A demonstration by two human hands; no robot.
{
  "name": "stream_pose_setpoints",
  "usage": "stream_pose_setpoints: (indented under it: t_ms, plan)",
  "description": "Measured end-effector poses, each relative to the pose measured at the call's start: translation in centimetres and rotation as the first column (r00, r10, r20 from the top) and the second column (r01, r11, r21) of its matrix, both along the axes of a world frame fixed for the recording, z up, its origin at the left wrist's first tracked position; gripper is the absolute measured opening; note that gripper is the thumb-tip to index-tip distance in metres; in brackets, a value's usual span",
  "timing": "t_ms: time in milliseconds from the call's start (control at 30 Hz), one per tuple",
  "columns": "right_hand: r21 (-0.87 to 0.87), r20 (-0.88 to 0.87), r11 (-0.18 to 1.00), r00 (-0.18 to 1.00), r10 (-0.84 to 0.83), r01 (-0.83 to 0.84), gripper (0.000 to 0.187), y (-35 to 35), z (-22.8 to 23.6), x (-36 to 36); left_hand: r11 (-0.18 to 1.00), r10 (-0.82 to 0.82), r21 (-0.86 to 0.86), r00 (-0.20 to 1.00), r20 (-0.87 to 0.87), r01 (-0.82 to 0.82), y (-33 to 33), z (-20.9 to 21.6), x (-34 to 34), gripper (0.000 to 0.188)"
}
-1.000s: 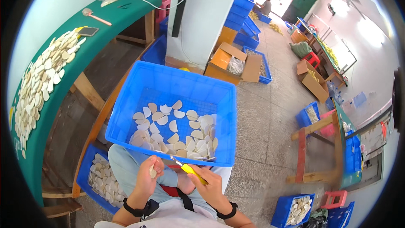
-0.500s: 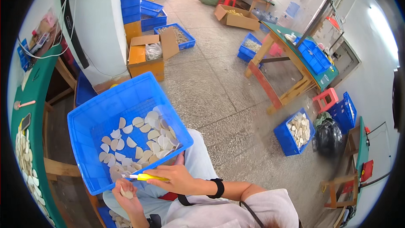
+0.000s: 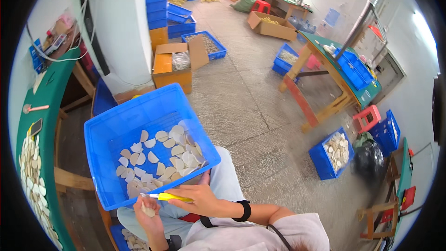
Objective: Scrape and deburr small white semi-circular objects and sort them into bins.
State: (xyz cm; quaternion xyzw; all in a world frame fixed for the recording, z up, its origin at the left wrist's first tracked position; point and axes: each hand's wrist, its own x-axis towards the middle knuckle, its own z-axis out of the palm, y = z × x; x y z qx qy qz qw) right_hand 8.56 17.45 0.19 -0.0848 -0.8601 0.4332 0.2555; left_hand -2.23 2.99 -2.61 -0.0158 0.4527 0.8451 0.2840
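Note:
A blue plastic crate (image 3: 111, 132) rests on my lap, holding several pale half-round slices (image 3: 176, 151). My right hand (image 3: 200, 197) grips a yellow-handled knife (image 3: 169, 197) just below the crate's near rim, blade pointing left. My left hand (image 3: 148, 214) holds one pale slice (image 3: 148, 210) right at the blade tip.
A green table (image 3: 46, 107) on the left carries many pale slices (image 3: 32, 176). An open cardboard box (image 3: 174, 65) and stacked blue crates (image 3: 158, 4) stand ahead by a white pillar. Another green table (image 3: 344, 74), a red stool (image 3: 367, 118) and a blue crate of slices (image 3: 334, 151) lie right.
The view has swung further right, bringing more floor and the right-hand table into sight. Both hands stay together below the crate with knife and slice.

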Motion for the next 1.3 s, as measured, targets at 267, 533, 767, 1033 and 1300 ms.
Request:
stream_pose_setpoints:
  t_ms: [267, 533, 767, 1033, 1300]
  plan:
    - [-0.103, -0.005, 0.994, 0.999, 0.036, -0.037, 0.028, -0.2, -0.3, -0.2, 1.0, -0.012, -0.006, 1.0, 0.012, 0.012, 0.2, 0.1, 0.6, 0.027]
    - [-0.099, 0.082, 0.994, 0.995, 0.048, -0.04, 0.028, -1.1, -0.1, 0.7, 0.998, -0.04, -0.044, 0.999, -0.032, 0.039, -0.5, 0.8, 2.2, 0.03]
    - [0.023, 0.164, 0.999, 0.986, -0.04, 0.036, 0.026, 0.9, 2.2, 0.5, 0.984, -0.072, -0.176, 0.942, -0.326, 0.015, 0.3, 1.2, 1.8, 0.025]
    - [0.051, 0.089, 0.986, 0.984, 0.152, -0.157, 0.036, 0.0, 2.4, -0.6, 0.971, -0.104, -0.238, 0.928, -0.358, 0.017, -1.3, 2.2, 2.4, 0.019]
    - [0.213, 0.068, 0.943, 0.967, 0.247, -0.256, 0.04, -1.3, 2.2, -0.1, 0.941, -0.09, -0.32, 0.824, -0.56, -0.114, -1.6, 2.3, 2.8, 0.02]
